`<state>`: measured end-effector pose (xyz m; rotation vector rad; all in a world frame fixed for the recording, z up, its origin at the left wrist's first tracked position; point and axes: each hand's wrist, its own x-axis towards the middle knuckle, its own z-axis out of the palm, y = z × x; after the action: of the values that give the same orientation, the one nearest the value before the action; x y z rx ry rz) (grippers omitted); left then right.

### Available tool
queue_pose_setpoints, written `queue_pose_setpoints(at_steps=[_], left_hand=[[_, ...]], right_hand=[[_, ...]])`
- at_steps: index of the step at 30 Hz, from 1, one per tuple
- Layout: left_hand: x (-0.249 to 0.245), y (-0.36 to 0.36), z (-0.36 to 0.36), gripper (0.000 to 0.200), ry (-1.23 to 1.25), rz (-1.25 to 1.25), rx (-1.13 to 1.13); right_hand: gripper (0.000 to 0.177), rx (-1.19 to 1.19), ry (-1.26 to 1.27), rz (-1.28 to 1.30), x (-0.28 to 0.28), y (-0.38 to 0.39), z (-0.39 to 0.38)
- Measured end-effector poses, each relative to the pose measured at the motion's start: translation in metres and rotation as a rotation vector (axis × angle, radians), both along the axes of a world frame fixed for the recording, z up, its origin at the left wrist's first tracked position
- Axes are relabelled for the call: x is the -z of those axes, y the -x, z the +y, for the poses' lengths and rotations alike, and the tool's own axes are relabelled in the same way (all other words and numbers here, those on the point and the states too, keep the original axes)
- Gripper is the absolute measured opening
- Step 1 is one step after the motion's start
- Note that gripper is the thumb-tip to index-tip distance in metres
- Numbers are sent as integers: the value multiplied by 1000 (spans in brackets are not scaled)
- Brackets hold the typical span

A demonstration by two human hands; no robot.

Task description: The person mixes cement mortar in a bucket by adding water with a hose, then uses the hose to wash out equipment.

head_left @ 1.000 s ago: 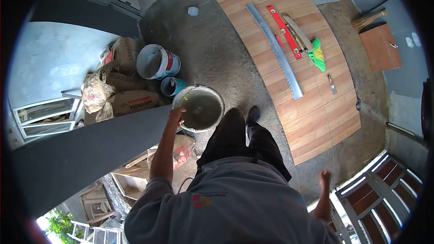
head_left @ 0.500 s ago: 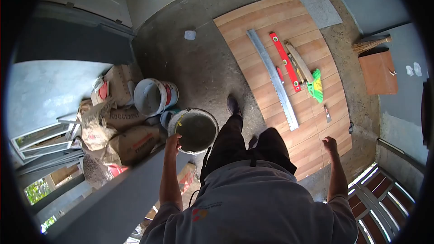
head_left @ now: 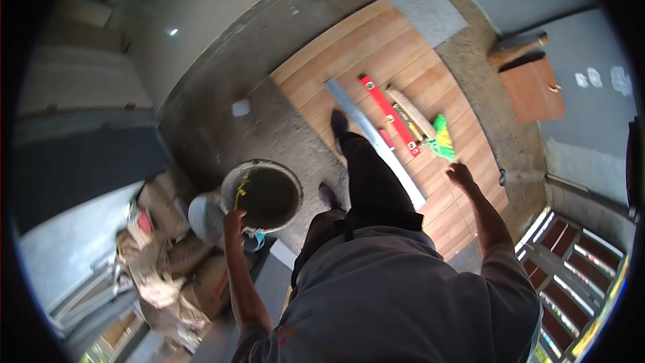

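Observation:
My left hand (head_left: 234,222) is closed on the yellow handle (head_left: 239,191) of a round bucket (head_left: 299,196) with grey contents. The bucket hangs at my left side, close to my legs. On my right, my right hand (head_left: 460,175) is curled closed with nothing visible in it, over the wood-look tiles (head_left: 342,40) and just below the green and yellow broom head (head_left: 441,138) in view. A red level (head_left: 379,101) and a long metal straightedge (head_left: 359,121) lie on the tiles to the left of the broom.
Cement sacks (head_left: 158,269) and a whitish bucket (head_left: 205,218) stand at the lower left. A grey tile (head_left: 428,13) lies at the far end of the wood-look tiles. A brown board (head_left: 534,91) leans on the right wall, and a slatted gate (head_left: 571,289) is at the lower right.
I have stepped forward, with one foot now on the tiles. The bucket has moved forward over the floor with my left hand. My right hand has come nearer the broom.

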<state>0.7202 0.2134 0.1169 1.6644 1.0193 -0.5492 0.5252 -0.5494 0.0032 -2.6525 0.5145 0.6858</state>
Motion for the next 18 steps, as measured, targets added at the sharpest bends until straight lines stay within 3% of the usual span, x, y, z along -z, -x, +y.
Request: queue_pose_setpoints(at_steps=[4,6,8,12,16,18], left_hand=[[-20,-104,-31,15,37,-6,63],[-35,-150,-62,18,26,-24,38],[-46,-191,-88,18,-53,7,-26],[-74,-274,-112,16,61,-70,85],[-102,-357,-154,14,1,-117,229],[-117,-396,-183,13,-43,-131,275]], right_hand=[[29,203,-125,203,-7,-114,-3],[32,95,-98,39,-6,-158,-8],[30,43,-135,159,-17,-217,-8],[23,-126,-165,-48,-14,-336,4],[29,-3,-472,-87,-31,-457,62],[32,-99,-594,-264,-12,-505,97]])
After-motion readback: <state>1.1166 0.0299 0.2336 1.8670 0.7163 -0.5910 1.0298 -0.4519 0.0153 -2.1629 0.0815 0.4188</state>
